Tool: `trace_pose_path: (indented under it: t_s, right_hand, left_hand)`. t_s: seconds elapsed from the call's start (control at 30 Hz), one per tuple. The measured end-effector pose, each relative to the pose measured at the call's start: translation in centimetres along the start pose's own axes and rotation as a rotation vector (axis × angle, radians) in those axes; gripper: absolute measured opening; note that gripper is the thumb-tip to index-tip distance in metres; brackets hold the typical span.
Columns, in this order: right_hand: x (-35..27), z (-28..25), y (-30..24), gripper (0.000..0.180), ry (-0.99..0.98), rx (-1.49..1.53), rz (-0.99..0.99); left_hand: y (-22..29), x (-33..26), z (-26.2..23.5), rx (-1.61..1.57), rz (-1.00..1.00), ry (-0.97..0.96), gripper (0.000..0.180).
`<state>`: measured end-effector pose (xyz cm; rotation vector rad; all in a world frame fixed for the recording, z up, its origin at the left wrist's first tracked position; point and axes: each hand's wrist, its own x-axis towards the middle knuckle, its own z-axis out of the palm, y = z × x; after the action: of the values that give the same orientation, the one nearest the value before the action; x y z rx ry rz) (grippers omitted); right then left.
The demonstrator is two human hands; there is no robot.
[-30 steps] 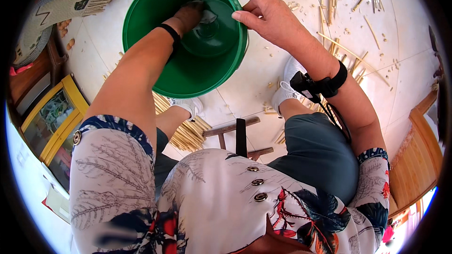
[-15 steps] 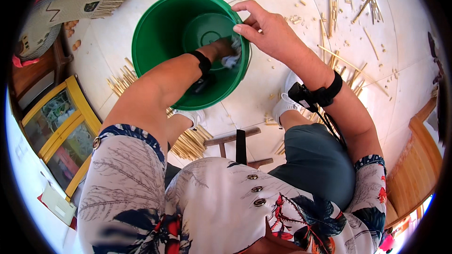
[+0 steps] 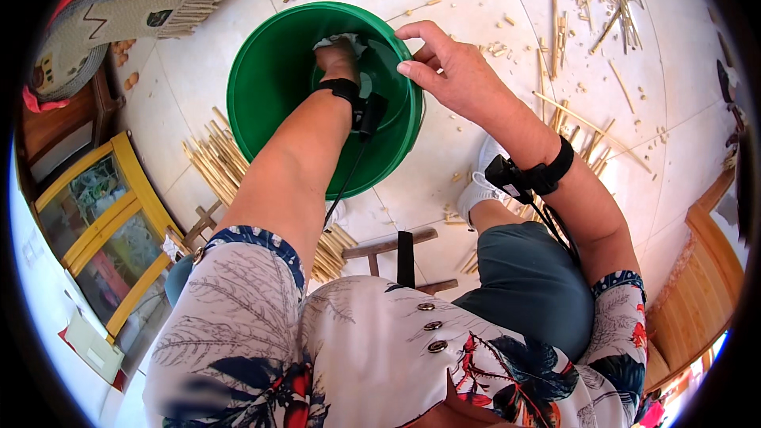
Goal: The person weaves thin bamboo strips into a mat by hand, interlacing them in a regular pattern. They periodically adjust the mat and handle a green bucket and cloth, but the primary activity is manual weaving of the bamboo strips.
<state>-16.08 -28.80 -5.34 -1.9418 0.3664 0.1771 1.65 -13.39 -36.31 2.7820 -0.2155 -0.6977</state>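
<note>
A green plastic bucket (image 3: 269,87) stands on the white tiled floor in front of me. My left hand (image 3: 339,59) reaches down inside it and presses a pale cloth (image 3: 337,41) against the far inner wall. My right hand (image 3: 444,71) grips the bucket's right rim with fingers curled over the edge. Both wrists wear black bands with cables.
Bundled pale bamboo sticks (image 3: 218,166) lie left of the bucket. Loose sticks and chips (image 3: 587,0) litter the tiles at upper right. A yellow-framed glass cabinet (image 3: 103,214) stands at left, a woven mat (image 3: 119,8) at upper left, and a small wooden stool (image 3: 396,250) under me.
My left hand with the cloth has moved across the inside of the bucket toward the far wall. My right hand has stayed on the rim.
</note>
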Motion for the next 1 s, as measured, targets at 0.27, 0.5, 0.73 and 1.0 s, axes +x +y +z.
trace_pose_path:
  t_s: [0.27,0.5,0.73,1.0]
  right_hand:
    - [-0.4,-0.4,0.9,0.031,0.032,-0.012,0.033]
    - [0.1,0.7,1.7,0.034,0.046,0.072,0.004]
    - [-1.1,-0.6,1.7,0.049,0.055,0.057,0.087]
    - [-7.5,-6.5,-9.4,0.055,-0.25,0.048,0.053]
  left_hand:
    - [7.3,-8.4,-1.2,-0.739,-0.062,-0.51,0.042]
    - [8.8,-13.7,-14.9,-1.076,-0.114,-0.74,0.044]
    - [6.8,-17.4,-25.3,-1.428,0.236,-0.826,0.042]
    - [6.1,-28.0,-32.7,-1.551,0.476,-0.854,0.049]
